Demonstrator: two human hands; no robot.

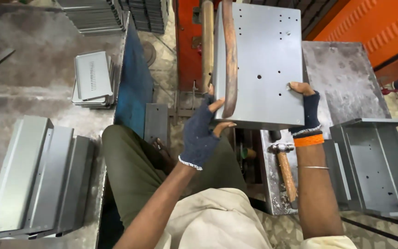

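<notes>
1. The left hand (201, 131), in a dark blue fingerless knit glove, has its bare fingers (217, 105) curled closed on the near left corner of a grey folded sheet-metal box panel with small drilled holes (266, 60); the thumb lies under the near edge.
2. The right hand (307, 108), in a matching glove with an orange wristband, pinches the panel's near right corner, fingertips (299, 86) on the top face.
3. The panel is held in mid-air in the centre of the scene, above the person's lap. Its long axis runs from near to far, the broad drilled face turned up and tilted toward the camera, the near edge lowest.
4. Two curved copper-coloured metal arms (229, 55) reach down along the panel's left edge; the nearer one ends just beside the left fingers.
5. Near and right of the panel, a wooden-handled hammer with a steel head (285, 168) lies on a worn grey metal bench top (342, 74), handle pointing near.
6. At the far right edge of the bench sits an open grey sheet-metal tray-shaped housing (383, 170).
7. On the left, a scuffed grey work table (33, 78) carries a stack of long grey bent metal channels (38, 180) near the camera, lying near to far.
8. Farther along is a small pile of grey slotted metal plates (93, 78).
9. No labels or signs are legible.
</notes>
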